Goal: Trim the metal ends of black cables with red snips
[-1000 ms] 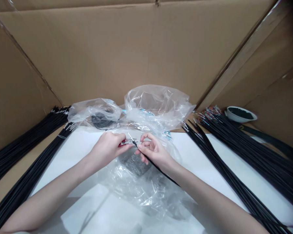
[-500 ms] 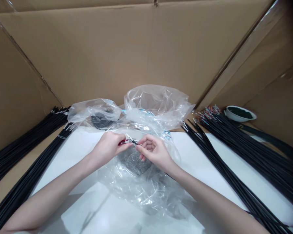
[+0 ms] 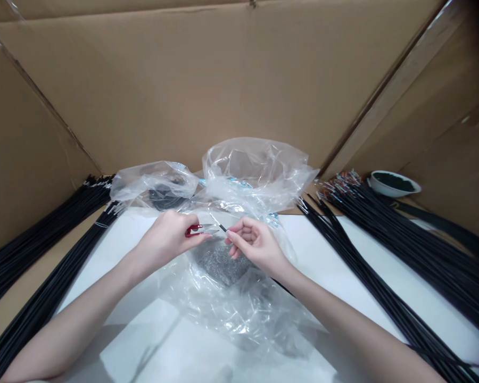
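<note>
My left hand [image 3: 179,232] is closed around small red-handled thread snips [image 3: 201,230], whose metal blades point right and stand apart. Between thumb and fingers, my right hand [image 3: 249,238] pinches a black cable [image 3: 223,228] near its end. A thin whitish tip sticks out of the cable, up and to the left, just beside the snips' blades. Further back, the cable passes under my right wrist. Below both hands lies a clear plastic bag [image 3: 239,319] with a mass of fine grey strands [image 3: 221,263] in it.
Bundles of black cables lie at the left [image 3: 64,276] and right [image 3: 415,260], some with coloured wire ends. A white bowl [image 3: 377,186] of dark green material stands at the back right. More clear bags [image 3: 259,159] sit against the cardboard wall [image 3: 223,80]. White sheeting covers the table.
The snips have drawn back left from the cable, and their blades have come apart. The cable end now shows clear of the blades, with my right hand slightly further right.
</note>
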A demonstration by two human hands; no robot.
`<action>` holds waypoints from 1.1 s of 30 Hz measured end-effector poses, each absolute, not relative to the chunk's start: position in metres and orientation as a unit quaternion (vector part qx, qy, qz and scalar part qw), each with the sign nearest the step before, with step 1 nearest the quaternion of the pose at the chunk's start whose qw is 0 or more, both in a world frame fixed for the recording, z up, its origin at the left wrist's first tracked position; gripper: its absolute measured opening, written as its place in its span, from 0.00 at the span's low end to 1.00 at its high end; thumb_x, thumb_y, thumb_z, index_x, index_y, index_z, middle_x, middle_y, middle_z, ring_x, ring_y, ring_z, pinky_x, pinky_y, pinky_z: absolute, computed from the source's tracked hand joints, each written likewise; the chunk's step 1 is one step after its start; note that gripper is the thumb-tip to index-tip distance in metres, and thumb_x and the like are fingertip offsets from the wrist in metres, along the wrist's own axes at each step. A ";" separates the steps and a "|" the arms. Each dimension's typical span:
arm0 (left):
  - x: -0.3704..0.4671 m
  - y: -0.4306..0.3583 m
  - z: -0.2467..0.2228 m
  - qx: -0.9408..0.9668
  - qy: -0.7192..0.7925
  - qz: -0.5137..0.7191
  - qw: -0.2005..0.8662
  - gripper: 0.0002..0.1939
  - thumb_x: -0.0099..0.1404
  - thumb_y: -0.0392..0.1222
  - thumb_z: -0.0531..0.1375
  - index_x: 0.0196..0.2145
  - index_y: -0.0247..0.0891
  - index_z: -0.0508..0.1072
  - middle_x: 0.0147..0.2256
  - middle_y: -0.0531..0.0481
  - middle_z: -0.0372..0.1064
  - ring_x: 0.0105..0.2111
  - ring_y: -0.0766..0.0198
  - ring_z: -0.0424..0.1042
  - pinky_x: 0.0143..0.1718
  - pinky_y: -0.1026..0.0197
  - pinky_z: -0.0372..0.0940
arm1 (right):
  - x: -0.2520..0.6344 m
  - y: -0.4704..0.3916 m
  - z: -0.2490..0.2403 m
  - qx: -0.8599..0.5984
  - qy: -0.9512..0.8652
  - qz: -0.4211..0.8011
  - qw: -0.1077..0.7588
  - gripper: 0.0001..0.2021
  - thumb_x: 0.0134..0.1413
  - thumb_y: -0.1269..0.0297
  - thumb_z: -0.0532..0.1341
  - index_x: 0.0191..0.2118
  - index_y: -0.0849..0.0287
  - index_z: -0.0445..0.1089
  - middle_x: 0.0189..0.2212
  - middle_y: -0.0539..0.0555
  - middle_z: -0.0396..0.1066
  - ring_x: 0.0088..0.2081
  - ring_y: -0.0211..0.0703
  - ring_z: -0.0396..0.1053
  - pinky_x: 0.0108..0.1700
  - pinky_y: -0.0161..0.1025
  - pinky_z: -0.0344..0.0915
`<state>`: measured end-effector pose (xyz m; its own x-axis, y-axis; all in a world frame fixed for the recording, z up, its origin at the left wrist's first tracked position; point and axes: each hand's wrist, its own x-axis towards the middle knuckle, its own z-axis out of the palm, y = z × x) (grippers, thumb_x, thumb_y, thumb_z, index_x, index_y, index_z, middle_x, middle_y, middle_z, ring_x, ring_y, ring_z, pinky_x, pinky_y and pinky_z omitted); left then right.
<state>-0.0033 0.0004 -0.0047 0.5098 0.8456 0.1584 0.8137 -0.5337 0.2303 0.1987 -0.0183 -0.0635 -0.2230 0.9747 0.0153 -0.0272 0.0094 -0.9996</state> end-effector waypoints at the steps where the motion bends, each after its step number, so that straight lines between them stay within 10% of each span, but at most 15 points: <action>1: -0.003 0.000 -0.004 0.867 0.479 0.126 0.063 0.18 0.60 0.52 0.57 0.22 0.34 0.68 0.17 0.54 0.64 0.17 0.71 0.59 0.20 0.69 0.48 | 0.198 -0.018 -0.064 -0.429 -0.546 0.564 0.446 0.12 0.47 0.58 0.63 0.30 0.61 0.62 0.21 0.51 0.70 0.19 0.36 0.70 0.20 0.33 0.68; 33: 0.003 -0.010 -0.016 0.872 0.445 0.192 0.069 0.19 0.64 0.49 0.53 0.21 0.33 0.66 0.18 0.55 0.61 0.18 0.73 0.56 0.21 0.69 0.48 | 0.199 -0.015 -0.054 -0.376 -0.386 0.766 0.350 0.16 0.38 0.57 0.69 0.25 0.63 0.65 0.19 0.50 0.71 0.18 0.28 0.66 0.21 0.26 0.61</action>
